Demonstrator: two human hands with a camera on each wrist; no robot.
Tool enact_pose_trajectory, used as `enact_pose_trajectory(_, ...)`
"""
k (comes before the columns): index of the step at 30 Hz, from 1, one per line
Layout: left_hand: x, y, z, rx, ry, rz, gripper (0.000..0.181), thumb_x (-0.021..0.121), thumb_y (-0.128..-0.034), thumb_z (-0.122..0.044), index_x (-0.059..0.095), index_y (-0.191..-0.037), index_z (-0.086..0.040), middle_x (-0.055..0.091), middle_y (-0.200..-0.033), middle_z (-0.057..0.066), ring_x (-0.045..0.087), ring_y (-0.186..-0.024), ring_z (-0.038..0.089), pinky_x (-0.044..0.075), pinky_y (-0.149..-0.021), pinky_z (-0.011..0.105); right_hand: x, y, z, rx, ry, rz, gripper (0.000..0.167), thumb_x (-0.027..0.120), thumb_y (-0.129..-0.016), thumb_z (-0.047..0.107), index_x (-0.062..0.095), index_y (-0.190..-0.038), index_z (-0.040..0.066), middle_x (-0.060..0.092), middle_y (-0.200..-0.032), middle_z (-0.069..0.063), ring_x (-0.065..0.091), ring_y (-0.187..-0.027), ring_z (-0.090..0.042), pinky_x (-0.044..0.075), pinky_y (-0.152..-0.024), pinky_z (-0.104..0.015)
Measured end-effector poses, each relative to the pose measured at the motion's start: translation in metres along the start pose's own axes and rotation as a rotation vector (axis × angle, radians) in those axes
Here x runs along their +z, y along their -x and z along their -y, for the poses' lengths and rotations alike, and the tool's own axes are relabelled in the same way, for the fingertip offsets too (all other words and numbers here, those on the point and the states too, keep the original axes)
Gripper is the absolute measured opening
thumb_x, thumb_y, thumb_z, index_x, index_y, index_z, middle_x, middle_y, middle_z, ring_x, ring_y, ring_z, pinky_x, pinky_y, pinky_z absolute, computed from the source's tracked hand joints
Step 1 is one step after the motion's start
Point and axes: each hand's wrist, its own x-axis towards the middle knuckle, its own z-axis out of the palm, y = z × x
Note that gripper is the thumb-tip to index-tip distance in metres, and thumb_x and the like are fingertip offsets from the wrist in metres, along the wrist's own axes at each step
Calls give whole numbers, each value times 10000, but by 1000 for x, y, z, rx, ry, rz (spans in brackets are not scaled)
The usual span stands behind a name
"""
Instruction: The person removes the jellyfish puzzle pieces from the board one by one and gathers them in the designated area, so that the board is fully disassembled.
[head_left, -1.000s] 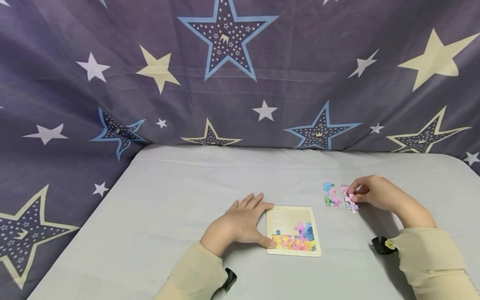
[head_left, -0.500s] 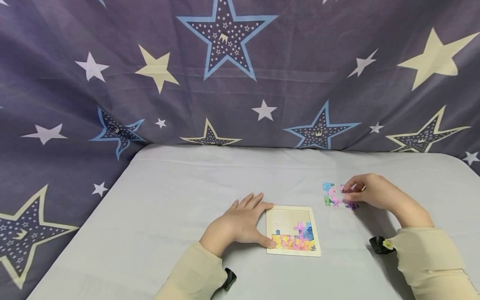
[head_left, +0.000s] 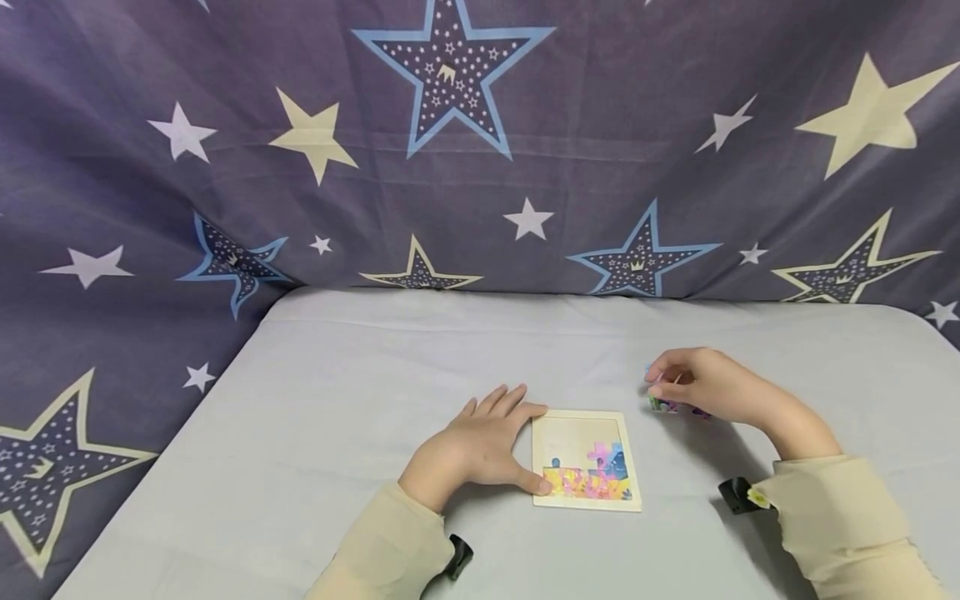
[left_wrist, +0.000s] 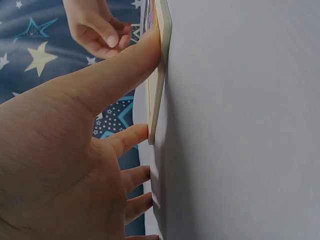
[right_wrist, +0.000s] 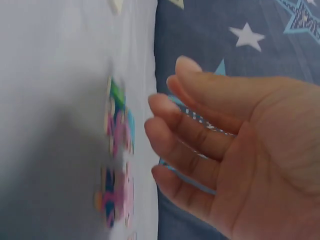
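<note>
Head view: the left hand (head_left: 480,446), fingers spread wide, touches the left edge of the puzzle tray (head_left: 581,437); the right hand (head_left: 708,383), fingers loosely curled, hovers by loose puzzle pieces (head_left: 663,406), grey cloth (head_left: 360,350) separating these from the tray.

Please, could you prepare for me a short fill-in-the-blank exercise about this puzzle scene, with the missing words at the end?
1. The left hand touches the puzzle frame with its index finger and its ____.
2. In the head view, the fitted pieces run along the ____ of the frame, not along its top.
3. Seen from the person's side, the loose pieces lie to the ____ of the frame.
4. The dark curtain is printed with many ____.

Missing words: thumb; bottom; right; stars.
</note>
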Motion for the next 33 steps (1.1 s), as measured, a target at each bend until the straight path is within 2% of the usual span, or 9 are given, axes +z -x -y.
enact_pose_trajectory(8, 2, -1, 1, -6, -8, 1, 916, 803, -744, -566, 392, -1507, -271, 175, -1644, 21, 99, -1512, 240, 104, -1209, 515, 12, -2, 18, -149, 15, 45, 171, 752, -886, 179, 709, -1018, 79, 668, -844, 75, 567, -777, -125, 478, -674, -259)
enact_pose_trajectory(17, 0, 1, 0, -4, -9, -2, 915, 804, -738, -571, 404, -1500, -260, 191, -1640, 36, 116, -1509, 254, 116, -1205, 529, 23, -4, 31, -191, -8, 116, 155, 768, -866, 159, 722, -1003, 101, 665, -849, 86, 583, -799, -117, 493, -672, -254)
enact_pose_trajectory(25, 5, -5, 4, 1, -33, -4, 920, 787, -744, -590, 390, -1509, -269, 178, -1644, 41, 103, -1510, 264, 108, -1202, 538, 31, -3, 40, -194, -13, 194, 189, 785, -834, 91, 714, -1008, 105, 616, -833, 62, 545, -745, -110, 481, -609, -237)
enact_pose_trajectory(30, 6, -5, 5, -2, -23, -11, 925, 795, -735, -589, 396, -1506, -270, 184, -1643, 35, 107, -1510, 255, 108, -1203, 535, 37, -2, 45, -125, 4, 233, 254, 821, -787, 90, 706, -1011, 117, 608, -855, 39, 539, -714, -120, 470, -591, -239)
enact_pose_trajectory(33, 6, -6, 5, -6, -22, -8, 930, 797, -733, -589, 393, -1509, -276, 177, -1645, 29, 98, -1512, 252, 101, -1204, 535, 39, -1, 47, -113, 29, 248, 280, 836, -770, 106, 699, -1013, 124, 611, -862, 43, 532, -701, -111, 475, -597, -242)
